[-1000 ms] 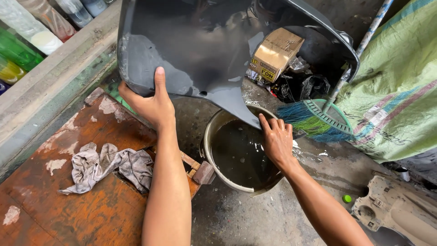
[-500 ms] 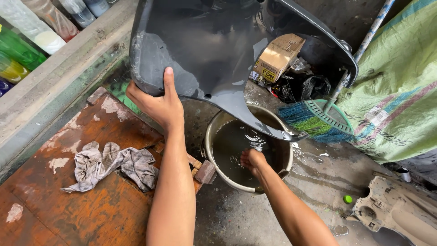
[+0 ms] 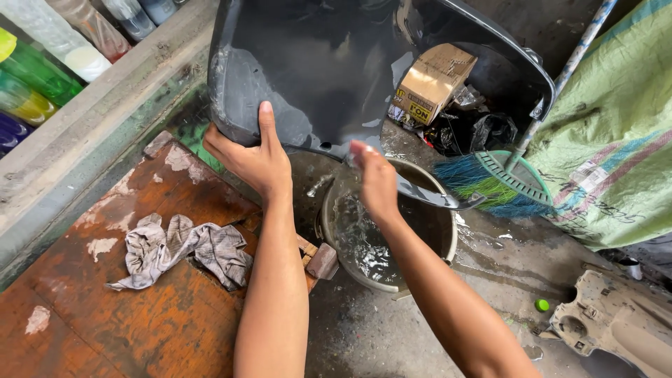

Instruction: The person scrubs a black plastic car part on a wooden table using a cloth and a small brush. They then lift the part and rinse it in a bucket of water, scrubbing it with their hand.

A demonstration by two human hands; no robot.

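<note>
A glossy, wet dark plastic panel (image 3: 329, 77), broad and curved, tilts over a round metal bucket (image 3: 441, 241) of water. The left hand (image 3: 255, 161) grips its lower edge; the right hand (image 3: 374, 178), fingers loosely open, touches its wet face. A crumpled grey rag (image 3: 182, 248) lies on rusty board.

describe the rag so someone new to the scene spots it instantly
Start at the rusty orange board filling the lower left. The rag lies crumpled on it, just left of the left hand's forearm. It is the only soft grey cloth there; everything nearby is hard plastic, wood or metal.
</note>
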